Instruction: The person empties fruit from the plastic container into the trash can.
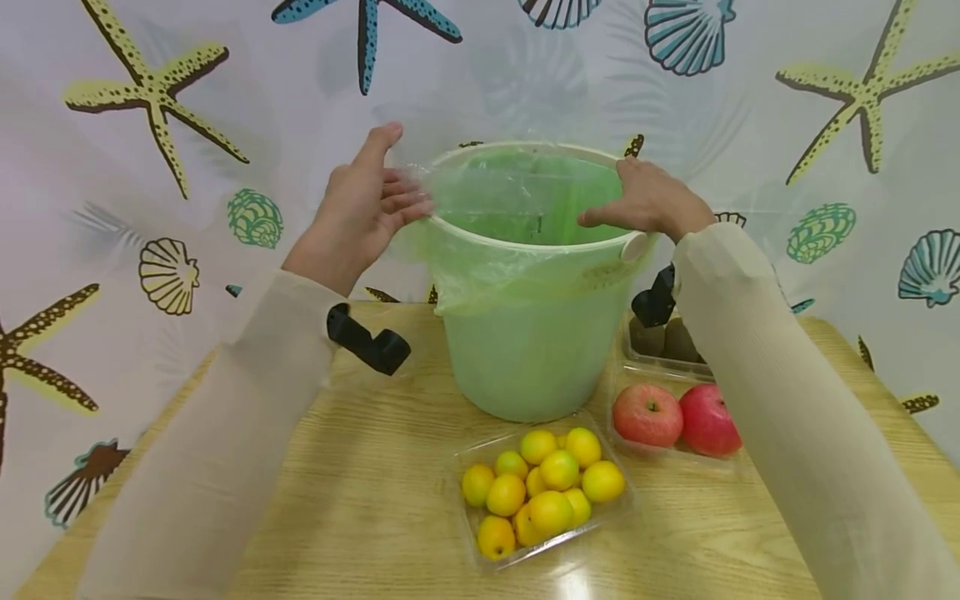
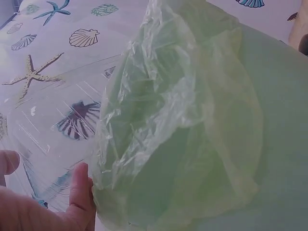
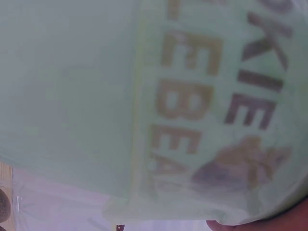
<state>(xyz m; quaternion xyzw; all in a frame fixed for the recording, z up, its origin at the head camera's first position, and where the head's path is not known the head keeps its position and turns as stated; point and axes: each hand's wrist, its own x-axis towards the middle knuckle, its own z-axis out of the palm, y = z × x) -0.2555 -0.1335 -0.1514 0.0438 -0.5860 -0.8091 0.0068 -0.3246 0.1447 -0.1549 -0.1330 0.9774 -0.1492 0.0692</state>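
A pale green bucket [image 1: 528,358] stands upright, lined with a thin translucent green bag [image 1: 480,279] folded over its rim. My left hand [image 1: 360,208] is beside the left rim, thumb raised apart and fingers extended towards the bag. In the left wrist view, a clear plastic piece [image 2: 53,134] shows beyond that thumb and finger; whether they touch it I cannot tell. My right hand [image 1: 648,196] is over the right rim, thumb reaching above the opening. In the right wrist view, its fingers [image 3: 274,222] lie along the edge of the printed bag. Clear film stretches across the opening.
A clear tray [image 1: 491,567] of small yellow fruit sits in front of the bucket. To its right are two red apples [image 1: 648,414] in a tray and a tray of brown fruit [image 1: 678,340]. A patterned curtain [image 1: 465,100] hangs behind the wooden table [image 1: 352,500].
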